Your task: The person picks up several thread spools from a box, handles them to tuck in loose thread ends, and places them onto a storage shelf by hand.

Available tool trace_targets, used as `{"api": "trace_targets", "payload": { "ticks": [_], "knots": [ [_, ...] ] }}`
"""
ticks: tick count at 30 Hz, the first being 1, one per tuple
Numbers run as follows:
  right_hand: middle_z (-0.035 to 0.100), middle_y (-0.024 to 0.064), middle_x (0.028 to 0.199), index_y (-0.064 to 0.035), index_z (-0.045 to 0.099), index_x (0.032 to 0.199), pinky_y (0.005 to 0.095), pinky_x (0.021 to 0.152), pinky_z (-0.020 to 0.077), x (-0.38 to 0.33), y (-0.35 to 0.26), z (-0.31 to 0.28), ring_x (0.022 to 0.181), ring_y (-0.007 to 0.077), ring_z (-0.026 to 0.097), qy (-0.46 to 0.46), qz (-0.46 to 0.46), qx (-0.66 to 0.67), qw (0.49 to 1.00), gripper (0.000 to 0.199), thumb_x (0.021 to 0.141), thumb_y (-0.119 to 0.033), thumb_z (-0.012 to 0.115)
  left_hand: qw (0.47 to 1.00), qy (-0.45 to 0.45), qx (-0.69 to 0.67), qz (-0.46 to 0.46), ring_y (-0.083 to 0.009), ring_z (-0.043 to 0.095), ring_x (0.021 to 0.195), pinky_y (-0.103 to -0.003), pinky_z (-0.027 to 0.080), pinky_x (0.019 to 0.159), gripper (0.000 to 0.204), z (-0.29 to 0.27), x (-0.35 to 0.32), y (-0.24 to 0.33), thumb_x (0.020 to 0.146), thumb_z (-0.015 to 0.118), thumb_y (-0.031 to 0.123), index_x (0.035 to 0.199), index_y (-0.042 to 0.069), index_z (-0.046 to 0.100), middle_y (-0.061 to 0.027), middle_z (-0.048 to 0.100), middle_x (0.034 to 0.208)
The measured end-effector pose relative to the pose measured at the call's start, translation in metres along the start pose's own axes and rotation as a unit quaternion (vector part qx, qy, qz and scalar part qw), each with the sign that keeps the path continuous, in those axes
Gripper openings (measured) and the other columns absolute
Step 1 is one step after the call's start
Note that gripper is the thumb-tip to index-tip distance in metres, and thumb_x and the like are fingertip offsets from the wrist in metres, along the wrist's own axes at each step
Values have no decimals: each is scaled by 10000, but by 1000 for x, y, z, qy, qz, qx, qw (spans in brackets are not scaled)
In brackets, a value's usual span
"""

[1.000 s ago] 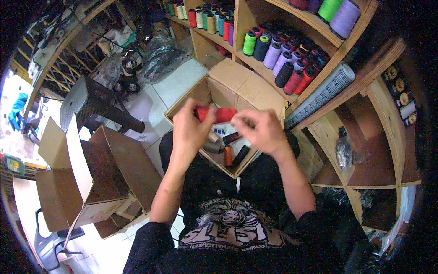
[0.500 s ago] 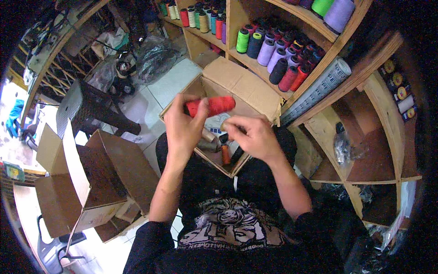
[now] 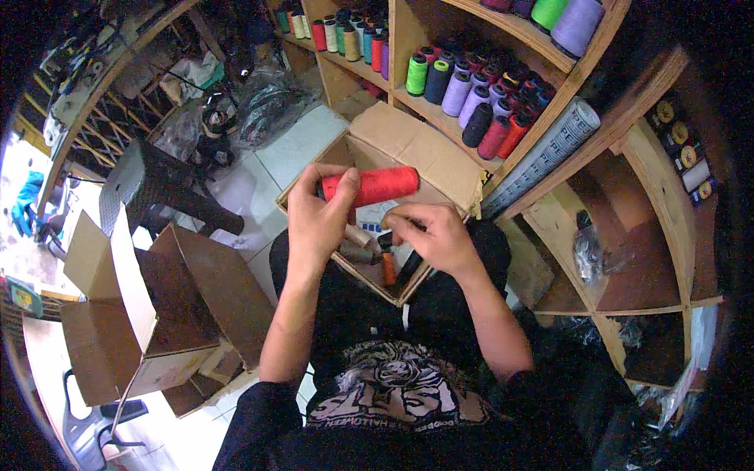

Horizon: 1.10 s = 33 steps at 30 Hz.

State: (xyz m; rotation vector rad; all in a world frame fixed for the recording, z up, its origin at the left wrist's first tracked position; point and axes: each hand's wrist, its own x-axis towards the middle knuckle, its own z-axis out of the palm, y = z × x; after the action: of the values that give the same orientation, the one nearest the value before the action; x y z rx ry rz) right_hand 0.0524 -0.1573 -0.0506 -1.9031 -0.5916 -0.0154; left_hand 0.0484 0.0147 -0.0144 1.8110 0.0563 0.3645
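Observation:
My left hand [image 3: 318,208] grips a red thread spool [image 3: 382,186] by its left end, holding it sideways above an open cardboard box [image 3: 448,161]. To the right of the spool, my right hand [image 3: 432,235] is closed with thumb and fingertips pinched together; whatever lies in the pinch, perhaps thread, is too small to make out. Beneath my hands, the box holds an orange spool [image 3: 389,271], a greyish-beige spool [image 3: 360,250] and dark items partly covered by my right hand. The box rests between my legs.
Wooden shelves [image 3: 393,47] with rows of coloured thread spools stand ahead. A patterned roll [image 3: 554,153] leans at their right, beside wooden cubbies [image 3: 644,235]. On the left are an open cardboard carton [image 3: 184,314] and a dark stool [image 3: 149,180]. Crumpled plastic [image 3: 271,98] lies farther back.
The red spool has shifted slightly right and looks sharper, its left end still in my left hand. My right hand stays pinched in nearly the same place.

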Motion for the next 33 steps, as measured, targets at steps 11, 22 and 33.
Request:
{"api": "trace_targets", "payload": {
  "ticks": [11, 22, 33],
  "knots": [
    [641, 132, 706, -41, 659, 911, 311, 611, 485, 25, 4, -27, 620, 217, 637, 4, -37, 11, 999, 173, 800, -158, 597, 956, -283, -35, -74, -80, 525, 560, -224, 411, 467, 197, -27, -8, 18, 747, 656, 172, 829, 6, 591, -56, 580, 686],
    [649, 147, 769, -20, 655, 833, 328, 659, 492, 0, -13, -4, 684, 266, 645, 53, -7, -13, 998, 161, 798, -167, 600, 991, -3, -133, -25, -82, 491, 448, -211, 363, 405, 216, -5, -3, 9, 845, 588, 204, 842, -7, 546, -59, 563, 632],
    [652, 118, 749, -14, 641, 863, 321, 601, 479, 39, -22, -48, 675, 223, 643, 13, -47, -5, 999, 183, 819, -183, 588, 988, -123, 73, 62, -108, 561, 594, -248, 459, 562, 256, -10, -14, 12, 739, 703, 178, 854, -3, 563, -66, 582, 684]
  ]
}}
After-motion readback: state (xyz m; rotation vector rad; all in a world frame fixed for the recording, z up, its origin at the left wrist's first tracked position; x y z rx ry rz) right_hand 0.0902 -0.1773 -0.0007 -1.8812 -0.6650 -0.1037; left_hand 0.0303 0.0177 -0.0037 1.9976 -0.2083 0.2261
